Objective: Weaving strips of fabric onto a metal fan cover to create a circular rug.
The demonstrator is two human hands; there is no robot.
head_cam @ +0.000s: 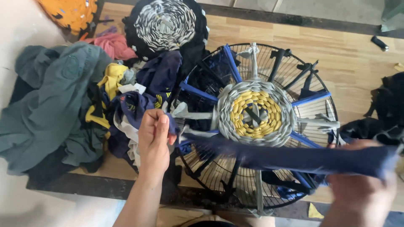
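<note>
**A:** What are the two hands doing?

**B:** They stretch a long dark-blue strip of fabric point(294, 157) between them, across the lower part of a round black wire fan guard point(256, 126) lying flat on the light wooden bench point(357, 63). The left hand point(153, 141) has its fingers point(162, 130) clenched around the strip's left end, just beside the guard's left rim. The right hand point(362, 185) is blurred at the lower right; the strip's other end runs over it, and the fingers look closed on the cloth, though the blur hides the exact grip.

**A:** What is on the guard itself?

**B:** At its centre sits a round woven disc of fabric strips, yellow inside and grey around point(254, 113). Blue, grey and black strips run outward from it like spokes to the rim. The stretched strip passes just below the disc.

**A:** And around it?

**B:** To the left lies a heap of loose clothing in teal, navy, yellow, white and pink point(75, 101), touching the guard's left side. Above the guard rests a finished round woven mat in black with a grey-and-white centre point(166, 25). In the top left corner shows part of an orange woven piece point(71, 12). At the right edge sits a pile of black cloth point(387, 113), and a small dark cylinder point(379, 43) lies on the bench farther back.
</note>
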